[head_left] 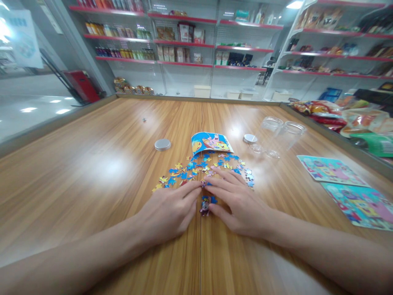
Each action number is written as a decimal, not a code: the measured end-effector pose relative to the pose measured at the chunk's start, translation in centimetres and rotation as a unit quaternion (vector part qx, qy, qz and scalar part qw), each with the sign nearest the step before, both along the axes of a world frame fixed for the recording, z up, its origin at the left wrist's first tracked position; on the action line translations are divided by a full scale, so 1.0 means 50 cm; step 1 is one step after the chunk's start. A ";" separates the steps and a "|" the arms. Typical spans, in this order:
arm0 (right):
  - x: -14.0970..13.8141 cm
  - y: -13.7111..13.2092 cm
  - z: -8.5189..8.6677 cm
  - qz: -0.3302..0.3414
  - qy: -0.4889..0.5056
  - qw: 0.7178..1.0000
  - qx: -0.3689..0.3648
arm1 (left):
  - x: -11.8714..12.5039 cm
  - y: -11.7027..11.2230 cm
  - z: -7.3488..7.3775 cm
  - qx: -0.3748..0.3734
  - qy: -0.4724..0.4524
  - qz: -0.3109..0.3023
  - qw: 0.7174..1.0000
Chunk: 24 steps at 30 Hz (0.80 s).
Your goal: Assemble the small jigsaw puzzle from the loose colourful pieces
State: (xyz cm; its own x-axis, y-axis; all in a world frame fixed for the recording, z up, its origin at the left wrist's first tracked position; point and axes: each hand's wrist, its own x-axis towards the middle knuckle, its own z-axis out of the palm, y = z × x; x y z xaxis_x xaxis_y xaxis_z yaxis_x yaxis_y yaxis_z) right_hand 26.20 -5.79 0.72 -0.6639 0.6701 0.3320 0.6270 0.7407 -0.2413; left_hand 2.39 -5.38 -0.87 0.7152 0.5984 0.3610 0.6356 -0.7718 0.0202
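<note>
Left hand (168,213) lay flat, fingers straight, gripping nothing; right hand (242,205) same, fingertips meeting over the joined cluster (205,205), mid-table (92,172) toward the near edge. Left lid (162,144) sat farther back. Loose pieces (199,169) were spread just beyond the fingertips, picture card (210,142) behind them. Right lid (250,138), clear jars (281,131), then two puzzle boards (344,184) near the right edge.

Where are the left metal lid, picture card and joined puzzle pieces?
Left metal lid (162,144), head view, top centre.
Picture card (211,143), head view, print middle.
Joined puzzle pieces (204,209), head view, lower piece.
</note>
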 end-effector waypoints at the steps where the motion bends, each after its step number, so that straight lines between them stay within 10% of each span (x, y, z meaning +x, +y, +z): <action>1: -0.001 0.000 0.001 0.009 -0.006 1.000 -0.004 | 0.001 0.000 0.001 0.002 -0.002 -0.006 1.000; 12: 0.000 0.007 -0.003 0.021 0.052 0.998 -0.014 | 0.009 -0.030 0.035 0.006 -0.031 -0.190 0.981; 24: 0.007 0.009 -0.013 0.023 0.033 0.999 -0.012 | 0.011 -0.031 0.028 -0.001 -0.030 -0.212 0.977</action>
